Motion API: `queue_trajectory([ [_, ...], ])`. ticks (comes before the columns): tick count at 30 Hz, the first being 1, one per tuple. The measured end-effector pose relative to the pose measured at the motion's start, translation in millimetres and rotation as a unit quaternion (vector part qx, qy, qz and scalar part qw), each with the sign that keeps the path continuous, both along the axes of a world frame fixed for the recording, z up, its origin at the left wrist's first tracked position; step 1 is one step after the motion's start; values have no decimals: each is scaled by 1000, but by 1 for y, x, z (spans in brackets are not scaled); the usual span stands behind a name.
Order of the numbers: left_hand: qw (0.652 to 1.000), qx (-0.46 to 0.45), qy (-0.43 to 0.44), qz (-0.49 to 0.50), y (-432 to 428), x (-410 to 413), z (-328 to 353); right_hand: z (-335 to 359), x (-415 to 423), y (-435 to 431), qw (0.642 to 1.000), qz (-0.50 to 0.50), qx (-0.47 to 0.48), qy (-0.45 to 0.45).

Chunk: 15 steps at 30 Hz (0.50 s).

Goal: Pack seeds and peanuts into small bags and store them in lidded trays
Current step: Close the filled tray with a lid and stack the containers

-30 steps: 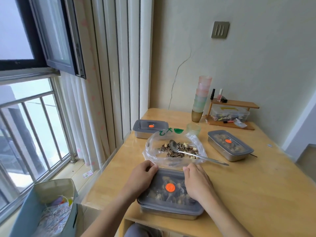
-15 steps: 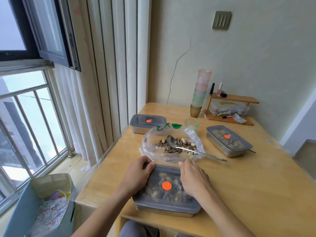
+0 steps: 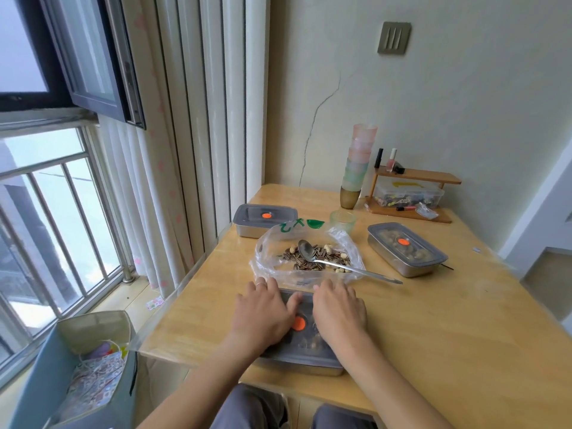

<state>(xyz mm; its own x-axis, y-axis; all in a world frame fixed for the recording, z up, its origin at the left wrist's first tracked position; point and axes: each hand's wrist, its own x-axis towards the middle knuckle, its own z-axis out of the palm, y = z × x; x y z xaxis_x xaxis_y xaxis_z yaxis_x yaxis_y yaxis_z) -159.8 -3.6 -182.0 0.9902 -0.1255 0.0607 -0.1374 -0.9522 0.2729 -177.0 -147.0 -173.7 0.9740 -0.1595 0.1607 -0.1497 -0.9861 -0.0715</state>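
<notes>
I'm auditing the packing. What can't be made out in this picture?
Head view only.
- Near tray: left hand and right hand cover its lid; contents and seal unclear.
- Far left tray: tinted lid hides contents.
- Clear box on shelf: items too small.
- Blue bin: cut off by bottom edge.

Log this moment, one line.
step: closing near tray | left hand: flat on lid | right hand: flat on lid | spoon: in open seed bag | back-left tray: lidded | right tray: lidded

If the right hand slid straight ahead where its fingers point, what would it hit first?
Probably the clear plastic bag, lying just beyond the right hand; depth is uncertain.
</notes>
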Motion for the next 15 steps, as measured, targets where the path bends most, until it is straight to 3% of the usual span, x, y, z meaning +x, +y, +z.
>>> queue_trajectory([
  [6, 998, 44, -39, 2, 1, 1, -5, -2, -3, 3, 999, -14, 25, -19],
  [15, 997, 27, -66, -7, 4, -2, -3, -6, -8, 9, 992, -15, 92, -87],
])
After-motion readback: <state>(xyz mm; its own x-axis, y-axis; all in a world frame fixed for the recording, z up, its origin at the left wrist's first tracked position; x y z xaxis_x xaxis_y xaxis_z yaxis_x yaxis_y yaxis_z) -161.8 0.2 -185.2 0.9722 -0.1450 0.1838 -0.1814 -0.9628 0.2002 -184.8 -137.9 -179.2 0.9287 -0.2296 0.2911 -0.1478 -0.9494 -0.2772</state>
